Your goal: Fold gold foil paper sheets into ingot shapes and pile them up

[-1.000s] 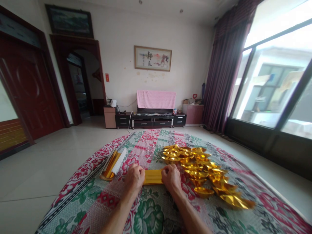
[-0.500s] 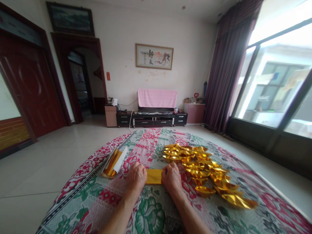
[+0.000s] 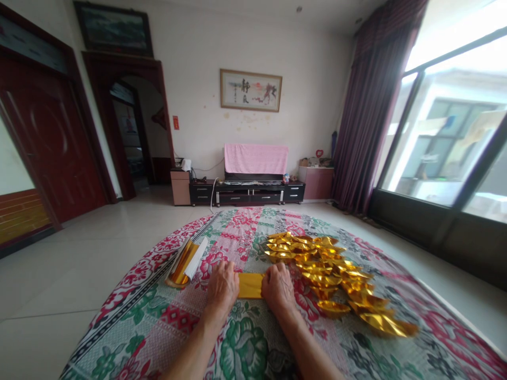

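Observation:
A flat strip of folded gold paper (image 3: 251, 285) lies crosswise before me on the flowered tablecloth (image 3: 243, 348). My left hand (image 3: 223, 285) is closed on its left end, and my right hand (image 3: 279, 285) grips the right end. The fingertips of both hands are mostly hidden under the knuckles. To the right sit several folded gold paper ingots (image 3: 322, 264), boat-shaped and shiny, crowded in rows. Left of my left hand lies a curled stack of gold paper sheets (image 3: 185, 264) with a white side showing.
Beyond the round table stands a low black TV cabinet (image 3: 253, 196), with a pink cloth (image 3: 256, 158) draped over the screen. A purple curtain (image 3: 362, 116) hangs by the window at right. A red door (image 3: 51, 142) is at left.
Both hands stay on the two ends of the gold paper strip, with barely any shift. The ingots and the stack of sheets have not moved.

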Tool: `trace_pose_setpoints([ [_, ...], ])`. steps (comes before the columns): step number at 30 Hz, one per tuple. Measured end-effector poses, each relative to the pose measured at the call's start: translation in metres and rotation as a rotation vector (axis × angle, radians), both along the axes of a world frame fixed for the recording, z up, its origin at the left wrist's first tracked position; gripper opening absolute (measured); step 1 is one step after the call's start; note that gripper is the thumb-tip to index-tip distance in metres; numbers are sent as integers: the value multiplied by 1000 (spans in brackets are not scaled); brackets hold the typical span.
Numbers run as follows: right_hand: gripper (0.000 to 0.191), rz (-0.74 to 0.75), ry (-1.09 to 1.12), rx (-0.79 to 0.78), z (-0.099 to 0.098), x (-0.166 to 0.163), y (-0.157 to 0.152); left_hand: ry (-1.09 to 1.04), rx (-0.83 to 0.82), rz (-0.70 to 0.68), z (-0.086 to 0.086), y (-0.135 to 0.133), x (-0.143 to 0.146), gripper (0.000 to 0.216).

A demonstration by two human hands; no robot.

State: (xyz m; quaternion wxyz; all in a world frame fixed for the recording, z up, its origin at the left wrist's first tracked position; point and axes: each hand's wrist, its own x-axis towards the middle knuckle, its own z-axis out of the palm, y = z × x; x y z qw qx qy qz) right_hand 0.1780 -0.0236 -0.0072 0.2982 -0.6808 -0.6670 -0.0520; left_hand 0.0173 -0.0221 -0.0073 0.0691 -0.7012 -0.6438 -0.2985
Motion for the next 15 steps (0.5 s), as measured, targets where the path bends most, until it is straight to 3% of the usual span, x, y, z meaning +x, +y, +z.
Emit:
trace_pose_setpoints([
  [10,12,99,-62,-39,8,-2,-3,163,-67,-13,7,-1,5,23],
  [15,6,227,-91,-38,9,-1,-4,205,-105,-21,11,-3,10,27],
])
